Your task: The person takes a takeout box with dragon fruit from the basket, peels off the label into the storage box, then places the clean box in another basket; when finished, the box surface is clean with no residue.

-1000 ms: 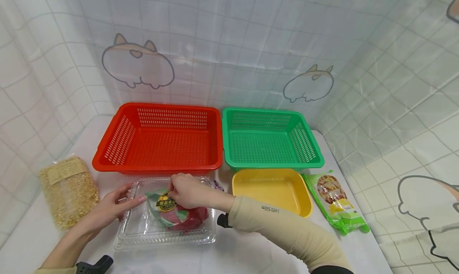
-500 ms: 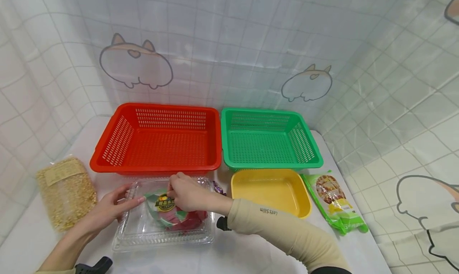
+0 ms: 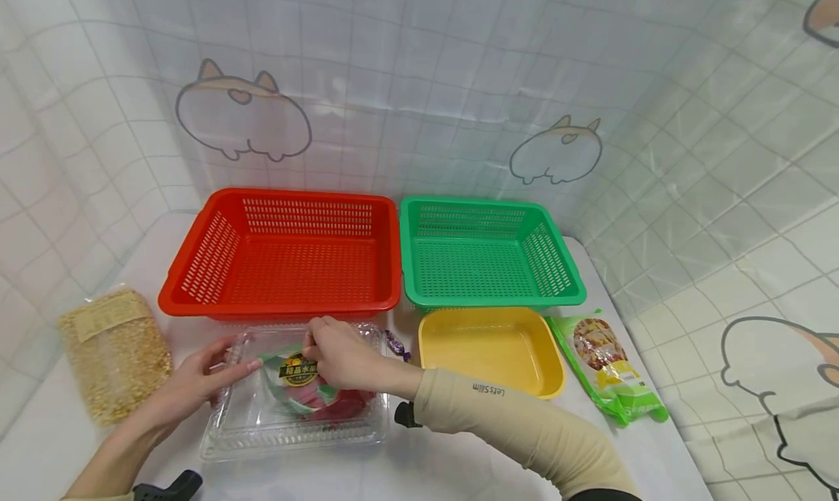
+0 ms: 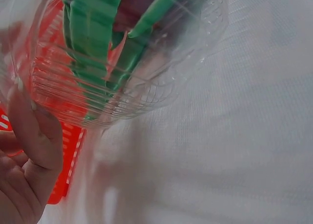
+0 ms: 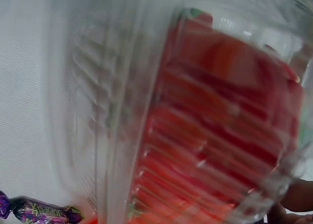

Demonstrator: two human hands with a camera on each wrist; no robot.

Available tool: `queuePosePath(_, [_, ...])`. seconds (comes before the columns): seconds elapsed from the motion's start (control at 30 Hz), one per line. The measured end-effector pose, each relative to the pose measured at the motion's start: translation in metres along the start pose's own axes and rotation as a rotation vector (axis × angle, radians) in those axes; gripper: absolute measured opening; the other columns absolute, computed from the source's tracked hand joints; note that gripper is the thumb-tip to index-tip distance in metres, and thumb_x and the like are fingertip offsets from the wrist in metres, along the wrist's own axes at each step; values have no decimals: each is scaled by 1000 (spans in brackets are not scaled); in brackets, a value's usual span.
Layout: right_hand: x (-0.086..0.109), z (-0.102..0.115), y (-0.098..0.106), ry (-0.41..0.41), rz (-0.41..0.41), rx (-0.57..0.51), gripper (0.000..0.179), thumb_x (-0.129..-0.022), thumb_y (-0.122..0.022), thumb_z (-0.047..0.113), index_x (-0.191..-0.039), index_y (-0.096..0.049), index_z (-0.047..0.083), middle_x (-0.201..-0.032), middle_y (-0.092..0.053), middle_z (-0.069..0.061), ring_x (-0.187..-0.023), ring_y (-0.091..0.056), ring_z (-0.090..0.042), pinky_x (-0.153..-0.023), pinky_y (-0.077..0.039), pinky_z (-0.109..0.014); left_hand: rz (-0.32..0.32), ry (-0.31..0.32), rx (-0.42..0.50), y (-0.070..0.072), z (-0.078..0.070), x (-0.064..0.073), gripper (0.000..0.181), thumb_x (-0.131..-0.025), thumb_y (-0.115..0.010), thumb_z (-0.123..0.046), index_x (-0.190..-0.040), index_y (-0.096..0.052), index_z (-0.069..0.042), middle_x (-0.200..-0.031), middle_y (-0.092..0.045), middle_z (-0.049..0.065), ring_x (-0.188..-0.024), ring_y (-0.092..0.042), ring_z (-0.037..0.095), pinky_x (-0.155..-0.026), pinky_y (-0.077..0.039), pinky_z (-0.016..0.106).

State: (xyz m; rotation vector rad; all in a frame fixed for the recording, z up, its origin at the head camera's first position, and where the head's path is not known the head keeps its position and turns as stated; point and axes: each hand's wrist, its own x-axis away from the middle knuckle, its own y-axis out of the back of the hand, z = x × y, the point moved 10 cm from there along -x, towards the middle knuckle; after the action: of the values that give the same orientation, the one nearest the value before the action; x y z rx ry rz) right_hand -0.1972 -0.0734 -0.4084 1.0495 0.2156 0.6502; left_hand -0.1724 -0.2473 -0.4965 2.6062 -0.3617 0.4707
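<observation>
A clear plastic clamshell box (image 3: 242, 428) stands at the front left of the white table, a round black-and-yellow label (image 3: 298, 370) on its lid. Through the plastic shows a red fruit (image 5: 225, 116) with green leaf-like parts, like a dragon fruit. My left hand (image 3: 199, 381) grips the box's left side, its thumb over the lid's edge. In the left wrist view, that hand's thumb (image 4: 34, 131) lies against the ridged plastic. My right hand (image 3: 341, 355) rests on the lid at the label with curled fingers; their tips are hidden, so I cannot tell what they pinch.
Behind the box stand a red basket (image 3: 301, 271) and a green basket (image 3: 468, 264). A yellow tub (image 3: 491, 344) and a green snack bag (image 3: 609, 370) are at right. A bag of yellow kernels (image 3: 118, 359) lies at left. A purple-wrapped candy (image 3: 396, 345) lies right of the box.
The head view has shifted a little, so everything sits slightly further left. More of the purple candy shows beside my right wrist. Both hands keep nearly the same place on the box.
</observation>
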Motion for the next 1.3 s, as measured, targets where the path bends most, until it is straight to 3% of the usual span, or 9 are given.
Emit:
queuePosePath(0.47, [-1,-5,2,3,25,-94,14,-99,-62,15,-86,-56,17,-85,-50,7,-78,-47,-6,-68,-40,-16,26,42,-2,-1,5,-1,85,-100,-54,-48,-157,-14,1,-143,-37,27,-110,-45,30,-64,-45,32])
queuePosePath(1.1, [3,-9,5,-36,11,-227,10,-100,-60,16,-91,-57,15,-79,-56,8,-71,-51,-5,-64,-42,-16,22,7,10,-1,1,-2,83,-101,-53,-45,-156,-15,4,-149,-33,31,-115,-45,35,-64,-47,33])
queuePosePath(1.3, [2,-12,4,-41,2,-244,11,-99,-60,17,-90,-56,16,-80,-56,8,-72,-51,-5,-66,-42,-16,33,26,15,-2,2,-3,86,-100,-53,-47,-156,-13,4,-152,-27,33,-121,-42,41,-67,-47,34])
